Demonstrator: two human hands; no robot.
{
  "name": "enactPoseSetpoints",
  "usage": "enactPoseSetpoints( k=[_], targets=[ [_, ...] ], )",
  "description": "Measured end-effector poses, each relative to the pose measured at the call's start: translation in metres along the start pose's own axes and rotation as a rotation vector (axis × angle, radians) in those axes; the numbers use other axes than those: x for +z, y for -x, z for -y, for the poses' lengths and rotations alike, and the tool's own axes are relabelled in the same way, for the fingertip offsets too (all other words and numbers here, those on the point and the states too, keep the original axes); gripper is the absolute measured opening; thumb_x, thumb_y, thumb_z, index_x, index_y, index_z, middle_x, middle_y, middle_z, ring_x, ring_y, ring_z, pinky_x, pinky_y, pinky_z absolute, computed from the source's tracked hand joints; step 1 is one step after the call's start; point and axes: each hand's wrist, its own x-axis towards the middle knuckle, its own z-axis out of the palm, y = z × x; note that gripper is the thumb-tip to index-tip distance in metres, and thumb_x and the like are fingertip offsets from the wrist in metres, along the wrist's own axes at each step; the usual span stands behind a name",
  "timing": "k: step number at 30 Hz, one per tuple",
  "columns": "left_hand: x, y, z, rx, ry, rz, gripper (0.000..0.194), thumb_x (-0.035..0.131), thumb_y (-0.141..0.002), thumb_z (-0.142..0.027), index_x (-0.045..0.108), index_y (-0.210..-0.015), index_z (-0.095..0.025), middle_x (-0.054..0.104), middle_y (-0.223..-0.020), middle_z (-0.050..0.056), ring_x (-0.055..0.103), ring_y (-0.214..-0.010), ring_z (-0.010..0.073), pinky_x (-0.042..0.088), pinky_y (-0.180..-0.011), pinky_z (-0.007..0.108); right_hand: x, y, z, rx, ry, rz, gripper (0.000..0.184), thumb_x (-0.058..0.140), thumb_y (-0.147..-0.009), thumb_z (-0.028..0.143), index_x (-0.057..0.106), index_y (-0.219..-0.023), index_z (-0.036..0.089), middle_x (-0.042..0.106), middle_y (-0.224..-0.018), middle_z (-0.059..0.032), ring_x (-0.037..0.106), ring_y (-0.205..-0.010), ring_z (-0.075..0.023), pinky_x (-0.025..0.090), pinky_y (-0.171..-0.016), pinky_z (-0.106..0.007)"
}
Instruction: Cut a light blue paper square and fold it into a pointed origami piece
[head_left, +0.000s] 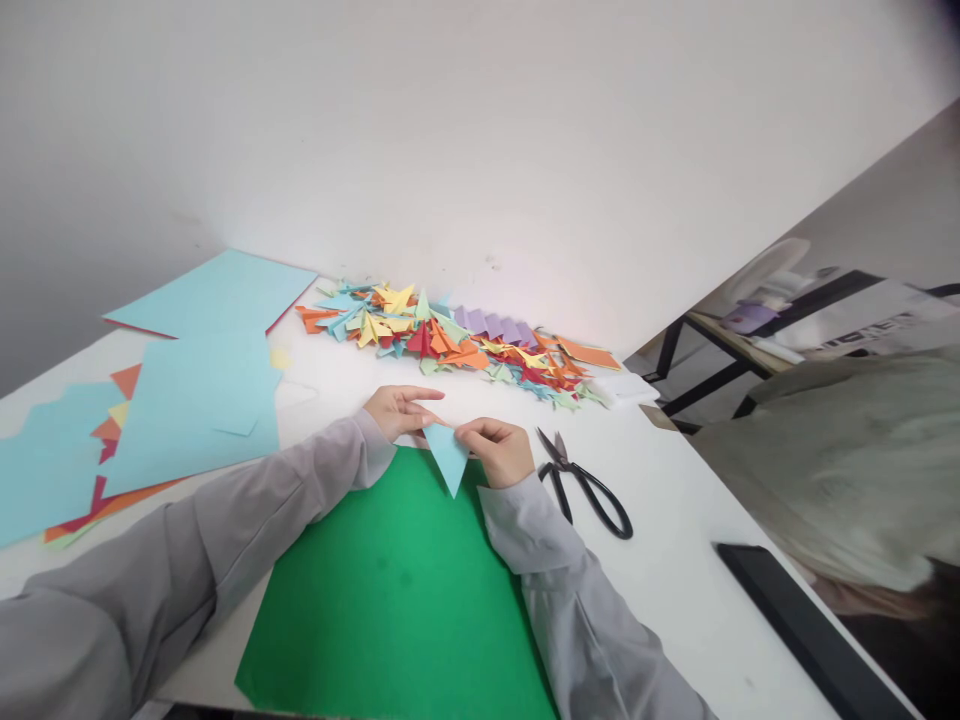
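Note:
A small light-blue folded paper (448, 458) is held between both hands, with its pointed end toward me. My left hand (403, 410) grips its left corner between thumb and fingers. On the opposite side, my right hand (501, 450) pinches the right corner. Beneath them lies a large green sheet (397, 590), its far edge near my wrists. Black-handled scissors (581, 485) rest just right of my right hand, blades pointing away and slightly apart.
Colourful folded paper pieces (435, 335) are heaped along the wall. Light-blue sheets (202, 400) and scraps cover the table's left side. A black flat object (802, 620) lies at the right edge. Beyond it, a person in a pale green garment (847, 470) is close by.

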Motion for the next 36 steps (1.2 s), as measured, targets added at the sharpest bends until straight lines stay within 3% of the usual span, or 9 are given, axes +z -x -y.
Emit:
enactPoseSetpoints(
  k=[5,11,17,21,26,31,36],
  targets=[
    [-0.003,-0.003,0.005,-0.003,0.058,0.021,0.056,0.075,-0.049,-0.019,0.056,-0.1,-0.005,0.069,-0.069,0.011,0.064,-0.064,0.02,0.05,-0.065,0.034,0.0,0.0,0.002,0.025,-0.023,-0.007,0.006,0.061,-0.05,0.021,0.062,-0.046,0.016,0.054,-0.04,0.0037,0.044,-0.039,-0.0087,0.038,-0.044,-0.023],
    [0.002,-0.002,0.002,-0.011,0.065,-0.076,0.051,0.07,-0.058,-0.026,0.054,-0.103,-0.008,0.068,-0.067,0.009,0.064,-0.062,0.018,0.051,-0.065,0.034,-0.001,-0.001,0.0,0.052,-0.084,-0.017,0.009,0.066,-0.05,0.025,0.063,-0.05,0.017,0.055,-0.041,0.0043,0.047,-0.04,-0.0092,0.041,-0.044,-0.024],
    [0.004,0.0,0.002,0.1,-0.056,-0.134,0.047,0.077,-0.043,-0.024,0.06,-0.084,-0.008,0.059,-0.047,-0.003,0.059,-0.049,0.0113,0.052,-0.056,0.026,-0.001,-0.002,-0.004,-0.015,-0.067,0.046,0.013,0.068,-0.053,0.029,0.065,-0.058,0.017,0.058,-0.048,0.0034,0.05,-0.041,-0.0095,0.043,-0.045,-0.024],
    [0.005,0.001,0.001,0.092,-0.111,-0.158,0.036,0.077,-0.042,-0.024,0.062,-0.071,-0.009,0.057,-0.043,-0.003,0.057,-0.044,0.0102,0.051,-0.05,0.024,0.0,-0.002,-0.004,-0.068,-0.026,0.081,0.012,0.066,-0.056,0.028,0.063,-0.056,0.016,0.052,-0.04,0.0053,0.042,-0.035,-0.0066,0.035,-0.037,-0.021],
    [0.006,-0.002,0.004,0.105,-0.038,-0.248,0.035,0.078,-0.036,-0.024,0.062,-0.062,-0.008,0.06,-0.045,0.0,0.057,-0.043,0.01,0.05,-0.047,0.022,-0.001,-0.003,-0.007,0.095,-0.118,0.133,0.01,0.063,-0.056,0.025,0.061,-0.055,0.016,0.046,-0.033,0.007,0.034,-0.028,-0.0049,0.022,-0.029,-0.018],
    [0.008,-0.004,0.005,0.099,0.076,-0.313,0.039,0.079,-0.033,-0.025,0.06,-0.062,-0.008,0.063,-0.05,0.002,0.059,-0.047,0.0131,0.051,-0.048,0.026,-0.004,-0.006,-0.011,0.112,-0.144,0.15,0.012,0.06,-0.054,0.021,0.065,-0.063,0.014,0.052,-0.036,0.0048,0.039,-0.028,-0.006,0.027,-0.029,-0.018],
    [0.01,0.0,0.002,0.072,-0.043,-0.234,0.034,0.078,-0.036,-0.023,0.062,-0.062,-0.008,0.064,-0.051,0.003,0.059,-0.048,0.0126,0.05,-0.05,0.025,-0.002,-0.003,-0.008,0.072,-0.153,0.132,0.011,0.06,-0.055,0.02,0.064,-0.063,0.014,0.054,-0.037,0.0047,0.042,-0.03,-0.0066,0.031,-0.032,-0.019]
  ],
)
